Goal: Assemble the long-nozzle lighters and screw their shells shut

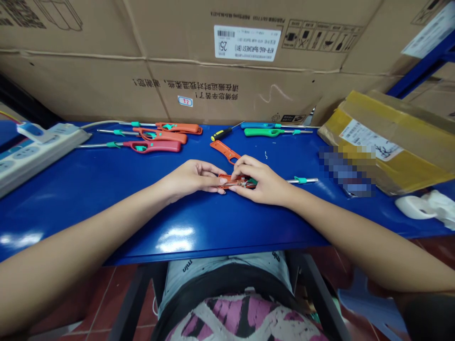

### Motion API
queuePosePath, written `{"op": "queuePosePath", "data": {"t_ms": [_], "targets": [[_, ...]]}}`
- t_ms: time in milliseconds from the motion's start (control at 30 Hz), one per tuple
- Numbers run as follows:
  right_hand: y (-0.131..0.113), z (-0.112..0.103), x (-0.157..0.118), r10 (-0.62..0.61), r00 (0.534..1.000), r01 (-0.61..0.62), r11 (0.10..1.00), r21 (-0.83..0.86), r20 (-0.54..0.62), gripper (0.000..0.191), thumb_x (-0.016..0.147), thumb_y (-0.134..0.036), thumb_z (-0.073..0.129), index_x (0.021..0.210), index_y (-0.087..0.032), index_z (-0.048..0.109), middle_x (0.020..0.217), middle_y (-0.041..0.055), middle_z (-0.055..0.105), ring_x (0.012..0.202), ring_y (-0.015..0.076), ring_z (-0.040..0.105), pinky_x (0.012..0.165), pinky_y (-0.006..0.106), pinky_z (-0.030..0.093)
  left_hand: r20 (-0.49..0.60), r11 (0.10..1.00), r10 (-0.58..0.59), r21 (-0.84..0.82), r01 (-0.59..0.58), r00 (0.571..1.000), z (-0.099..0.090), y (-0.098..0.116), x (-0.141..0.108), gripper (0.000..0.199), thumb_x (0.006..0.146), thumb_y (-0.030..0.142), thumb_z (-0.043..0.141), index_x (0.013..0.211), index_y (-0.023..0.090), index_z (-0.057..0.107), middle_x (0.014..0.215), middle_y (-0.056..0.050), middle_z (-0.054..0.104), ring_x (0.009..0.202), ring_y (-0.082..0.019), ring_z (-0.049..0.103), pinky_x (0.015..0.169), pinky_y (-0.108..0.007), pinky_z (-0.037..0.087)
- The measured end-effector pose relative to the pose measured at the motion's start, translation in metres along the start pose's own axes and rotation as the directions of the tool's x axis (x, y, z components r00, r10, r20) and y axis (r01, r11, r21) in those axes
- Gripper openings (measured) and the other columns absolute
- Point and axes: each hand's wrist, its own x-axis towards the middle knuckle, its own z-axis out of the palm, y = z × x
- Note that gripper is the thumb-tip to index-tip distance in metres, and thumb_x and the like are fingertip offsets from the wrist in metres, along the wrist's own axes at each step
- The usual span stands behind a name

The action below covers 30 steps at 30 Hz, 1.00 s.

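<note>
Between my hands is an opened orange long-nosed gas lighter [232, 180], its inner parts showing and its metal tube pointing right. My left hand [197, 177] pinches the handle end between thumb and fingers. Around the middle, near the green trigger part, my right hand [262, 182] closes on the same lighter and covers some of it. Just behind them lies a loose orange handle half [225, 151], partly hidden by my right fingers. A yellow and black screwdriver [222, 133] rests beyond that piece.
Red and orange lighters [156, 146] lie at the back left, green and blue ones [262, 132] at the back right. A white power strip [39, 154] stands far left. A taped carton [391, 137] sits right, near a white object [415, 207]. Large cardboard boxes [199, 76] wall off the back.
</note>
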Motion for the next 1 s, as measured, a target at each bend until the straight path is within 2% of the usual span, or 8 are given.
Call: {"op": "queuePosePath", "data": {"t_ms": [133, 333, 500, 667, 1000], "targets": [[0.0011, 0.0, -0.0001, -0.004, 1.0, 0.004, 1.0, 0.021, 0.002, 0.006, 0.092, -0.024, 0.066, 0.091, -0.019, 0.062, 0.1, 0.0066, 0.057, 0.091, 0.0174, 0.059, 0.084, 0.033, 0.051, -0.007, 1.0, -0.013, -0.023, 0.013, 1.0, 0.0006, 0.0014, 0.0, 0.046, 0.059, 0.028, 0.097, 0.097, 0.012, 0.077, 0.084, -0.008, 0.081, 0.074, -0.017, 0.077, 0.078, -0.025, 0.063], [0.004, -0.0004, -0.0002, -0.009, 1.0, 0.01, 0.999, 0.039, -0.03, 0.009, 0.092, -0.026, 0.067, 0.091, -0.02, 0.06, 0.098, 0.0057, 0.058, 0.091, 0.0182, 0.059, 0.083, 0.034, 0.051, -0.041, 0.999, -0.032, -0.002, 0.032, 0.999, 0.0014, 0.0029, -0.0006, 0.034, 0.073, 0.025, 0.089, 0.102, 0.012, 0.077, 0.088, -0.01, 0.081, 0.079, -0.018, 0.078, 0.076, -0.023, 0.062], [0.003, -0.0014, -0.0001, 0.002, 1.0, -0.001, 0.999, 0.045, -0.018, 0.007, 0.089, -0.021, 0.068, 0.087, -0.019, 0.062, 0.096, 0.0054, 0.058, 0.088, 0.0171, 0.059, 0.081, 0.033, 0.05, -0.054, 0.999, -0.046, 0.0, 0.046, 0.997, 0.0027, 0.003, -0.0006, 0.028, 0.077, 0.019, 0.084, 0.103, 0.011, 0.076, 0.087, -0.009, 0.081, 0.077, -0.017, 0.078, 0.073, -0.021, 0.061], [0.0031, -0.0014, 0.0004, -0.018, 1.0, 0.019, 0.999, 0.046, -0.016, 0.007, 0.088, -0.021, 0.068, 0.085, -0.019, 0.062, 0.096, 0.0063, 0.06, 0.09, 0.0186, 0.06, 0.085, 0.036, 0.051, -0.039, 0.999, -0.036, 0.019, 0.037, 0.999, 0.0042, 0.0025, -0.0004, 0.032, 0.074, 0.021, 0.087, 0.101, 0.011, 0.076, 0.082, -0.008, 0.081, 0.074, -0.016, 0.078, 0.07, -0.02, 0.061], [0.0031, -0.002, 0.0005, 0.02, 1.0, -0.021, 0.995, 0.094, 0.014, 0.008, 0.087, -0.02, 0.071, 0.083, -0.018, 0.066, 0.095, 0.0046, 0.057, 0.081, 0.0143, 0.06, 0.077, 0.031, 0.052, -0.02, 1.0, -0.012, 0.003, 0.012, 1.0, 0.0044, 0.0008, 0.0013, 0.045, 0.059, 0.028, 0.096, 0.097, 0.011, 0.076, 0.08, -0.006, 0.08, 0.073, -0.016, 0.077, 0.073, -0.022, 0.062]]}}
